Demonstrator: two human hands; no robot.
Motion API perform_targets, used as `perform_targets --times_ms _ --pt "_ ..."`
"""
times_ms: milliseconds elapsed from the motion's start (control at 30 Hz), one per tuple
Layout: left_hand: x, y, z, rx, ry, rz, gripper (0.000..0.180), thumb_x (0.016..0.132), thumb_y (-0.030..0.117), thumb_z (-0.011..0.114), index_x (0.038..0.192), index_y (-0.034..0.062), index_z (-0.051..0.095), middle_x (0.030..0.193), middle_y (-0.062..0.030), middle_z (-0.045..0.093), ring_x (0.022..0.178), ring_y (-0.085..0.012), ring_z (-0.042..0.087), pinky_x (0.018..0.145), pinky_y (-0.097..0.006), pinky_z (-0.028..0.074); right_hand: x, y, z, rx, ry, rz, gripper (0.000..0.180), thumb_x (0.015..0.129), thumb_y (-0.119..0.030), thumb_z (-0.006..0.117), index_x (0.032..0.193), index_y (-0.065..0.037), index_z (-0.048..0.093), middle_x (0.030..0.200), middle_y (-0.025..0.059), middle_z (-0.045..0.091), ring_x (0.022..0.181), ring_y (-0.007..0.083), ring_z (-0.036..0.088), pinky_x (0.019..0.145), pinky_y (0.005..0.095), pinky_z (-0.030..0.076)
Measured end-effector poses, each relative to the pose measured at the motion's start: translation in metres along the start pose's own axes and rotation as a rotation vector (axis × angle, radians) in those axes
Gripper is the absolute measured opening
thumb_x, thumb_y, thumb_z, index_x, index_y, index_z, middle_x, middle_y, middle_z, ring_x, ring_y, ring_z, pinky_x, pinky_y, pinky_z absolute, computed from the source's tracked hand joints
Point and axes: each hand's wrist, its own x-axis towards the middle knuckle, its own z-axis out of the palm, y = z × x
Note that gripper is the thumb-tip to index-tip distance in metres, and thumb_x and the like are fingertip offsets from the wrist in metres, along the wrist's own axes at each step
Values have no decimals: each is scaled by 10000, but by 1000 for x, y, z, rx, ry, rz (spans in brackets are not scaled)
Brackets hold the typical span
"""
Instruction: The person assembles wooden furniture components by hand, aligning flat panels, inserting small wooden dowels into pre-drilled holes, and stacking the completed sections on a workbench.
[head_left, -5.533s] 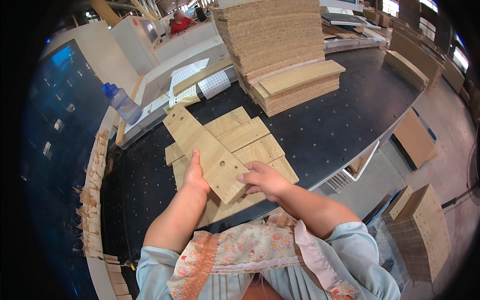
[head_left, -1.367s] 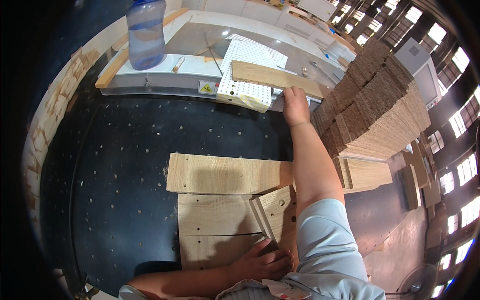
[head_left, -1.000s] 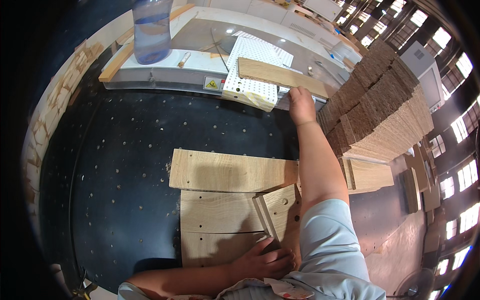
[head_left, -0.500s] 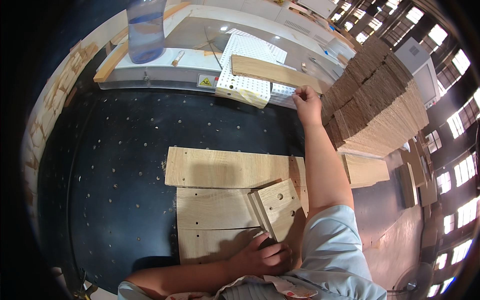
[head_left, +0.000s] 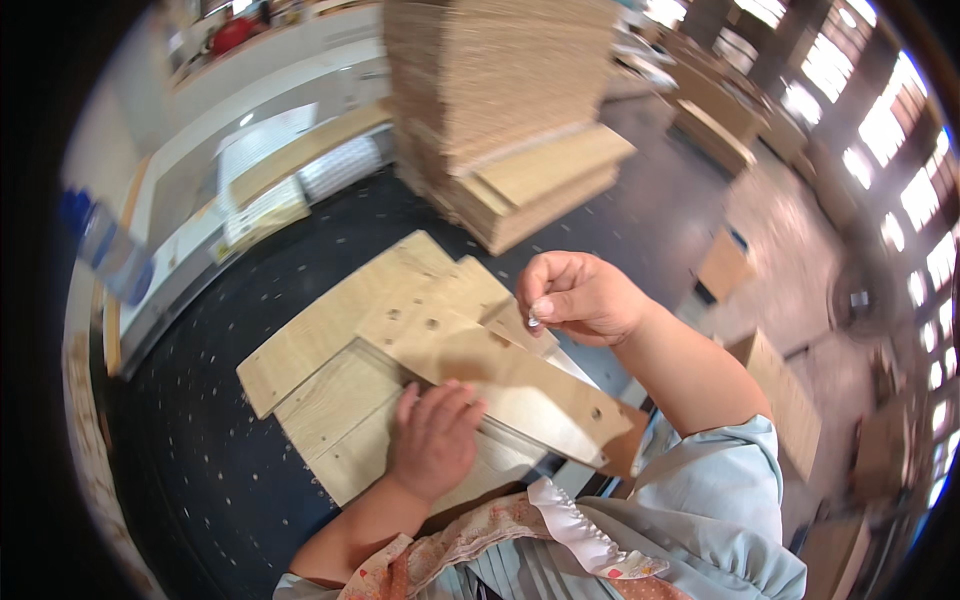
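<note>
Plywood panel (head_left: 500,375) under left hand (head_left: 435,440); right hand (head_left: 575,297) pinches small fitting (head_left: 535,321) above edge.

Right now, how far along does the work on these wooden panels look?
Early to midway, I'd judge. Done: several drilled wooden panels lie laid out on the dark perforated table. In hand: the left hand presses the top panel, while the right hand pinches a small metal piece. Left: its holes look unfilled.
</note>
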Motion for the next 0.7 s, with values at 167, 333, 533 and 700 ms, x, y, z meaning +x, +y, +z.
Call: perform_targets --times_ms 167,333,533,700 --pt "-1 -2 10 -18 -38 52 454 669 9 597 1119 50 549 1191 -147 511 1143 -347 463 999 -509 308 -171 31 -30 -79 466 -332 70 805 5 640 853 -6 591 788 47 600 707 130 581 662 255 493" --pt "2 1 2 -34 -85 85 505 695 97 629 1187 58 519 1308 -147 437 1240 -367 367 1040 -527 231 -260 135 -21 82 714 -432 63 794 10 639 838 -12 598 779 33 600 709 123 582 651 258 494" --pt "67 34 -11 86 -433 361 869 672 317 723 1390 59 310 1445 -164 306 1366 -394 188 1085 -541 145 -249 187 -22 124 568 -356 94 783 -69 668 845 -29 609 737 -12 578 696 68 519 631 221 427" --pt "69 35 13 179 -631 312 926 666 363 730 1404 37 275 1463 -187 263 1355 -395 217 1092 -509 181 -229 191 -36 -113 485 -398 65 779 -63 666 811 -33 619 740 -11 595 714 77 519 669 244 431"
